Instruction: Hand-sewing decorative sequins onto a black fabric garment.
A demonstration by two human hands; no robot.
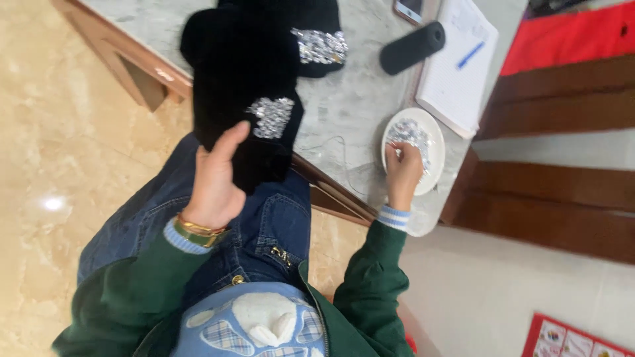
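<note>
The left hand [215,182] holds a black garment [248,79] in its grip, thumb up beside a silver sequin patch [271,117]. The right hand [402,172] rests its fingertips in a white plate [433,142] of silver beads on the marble bench [357,99]. Beyond that grip lie a notebook [456,73], a blue pen [470,55] and a black roll [412,47].

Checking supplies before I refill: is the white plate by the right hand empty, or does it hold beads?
Not empty. The white plate holds a pile of silvery beads, and the right hand reaches into them.
</note>
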